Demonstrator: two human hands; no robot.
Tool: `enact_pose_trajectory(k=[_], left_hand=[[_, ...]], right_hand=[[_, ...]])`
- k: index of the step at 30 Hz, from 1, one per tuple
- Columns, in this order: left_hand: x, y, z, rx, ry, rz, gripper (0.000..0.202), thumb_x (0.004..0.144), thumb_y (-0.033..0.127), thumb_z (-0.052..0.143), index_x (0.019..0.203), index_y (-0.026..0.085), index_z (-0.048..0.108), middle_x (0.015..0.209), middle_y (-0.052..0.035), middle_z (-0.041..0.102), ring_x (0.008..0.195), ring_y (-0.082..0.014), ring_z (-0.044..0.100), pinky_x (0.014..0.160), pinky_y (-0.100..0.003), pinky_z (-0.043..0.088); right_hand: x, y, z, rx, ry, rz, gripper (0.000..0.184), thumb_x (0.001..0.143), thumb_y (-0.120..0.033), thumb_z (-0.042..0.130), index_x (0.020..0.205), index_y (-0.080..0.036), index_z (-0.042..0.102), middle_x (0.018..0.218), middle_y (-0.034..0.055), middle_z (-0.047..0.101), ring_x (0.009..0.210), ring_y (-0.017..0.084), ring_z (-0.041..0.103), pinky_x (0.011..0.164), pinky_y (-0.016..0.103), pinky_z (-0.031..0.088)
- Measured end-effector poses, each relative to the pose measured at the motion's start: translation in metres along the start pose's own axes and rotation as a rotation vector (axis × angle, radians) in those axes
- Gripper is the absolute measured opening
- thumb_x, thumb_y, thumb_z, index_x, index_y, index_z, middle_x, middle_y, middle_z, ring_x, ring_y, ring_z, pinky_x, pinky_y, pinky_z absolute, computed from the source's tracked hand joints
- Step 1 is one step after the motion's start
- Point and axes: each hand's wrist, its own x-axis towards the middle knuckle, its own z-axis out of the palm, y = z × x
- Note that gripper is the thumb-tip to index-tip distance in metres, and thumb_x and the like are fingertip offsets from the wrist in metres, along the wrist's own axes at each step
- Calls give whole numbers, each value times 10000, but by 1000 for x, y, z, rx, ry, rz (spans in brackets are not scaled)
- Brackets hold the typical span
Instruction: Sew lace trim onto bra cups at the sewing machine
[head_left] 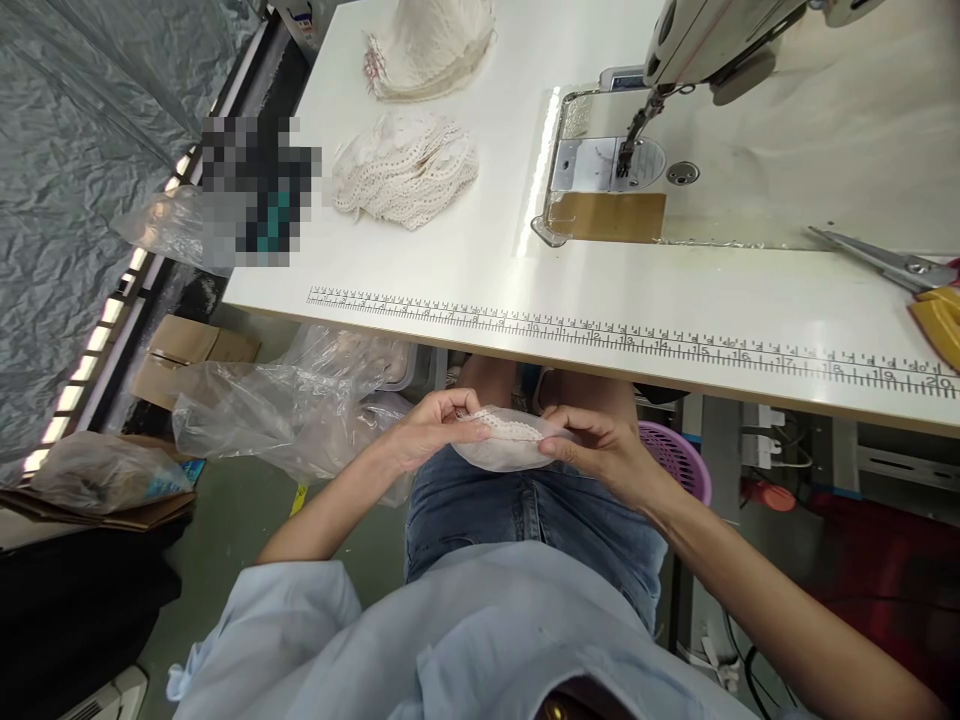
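Note:
Above my lap, just off the table's front edge, both hands hold a small piece of sheer white fabric point(501, 456) with a strip of cream lace trim point(514, 426) along its upper side. My left hand point(435, 430) pinches its left end between thumb and fingers. At the opposite end, my right hand point(596, 445) grips the cloth the same way. On the white table point(420, 270) lies a bunched pile of eyelet lace point(409, 172), and behind it a cream fabric piece point(435, 50) with reddish threads at one edge.
A sewing machine point(705, 45) stands at the back right, its needle area over a metal plate. Scissors point(892, 262) with yellow-wrapped handles lie at the right. Below are plastic bags point(300, 410), a cardboard box point(187, 350) and a purple basket point(679, 460).

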Motion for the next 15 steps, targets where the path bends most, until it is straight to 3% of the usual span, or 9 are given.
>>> enact_pose_trajectory(k=[5,9,15], left_hand=[[1,-1,0,49,-14,20,346,624,326,792,658,131,508,600,48,516,537,-48,456,521,-171,339],[2,-2,3,179,36,56,332,678,368,751,689,135,515,610,42,519,544,-55,457,515,-169,342],[3,6,12,326,138,175,355,698,424,723,717,135,519,611,46,486,530,-49,408,476,-160,292]], right_hand=[[-3,-2,-4,-58,3,-3,283,802,-444,632,700,-180,646,708,17,578,686,149,522,633,265,428],[-3,-3,-3,-174,31,-107,248,848,-418,578,787,-191,656,773,36,631,716,166,558,632,261,443],[-3,-5,2,-470,277,-270,292,921,-365,451,721,-190,570,602,-3,525,535,121,459,489,235,343]])
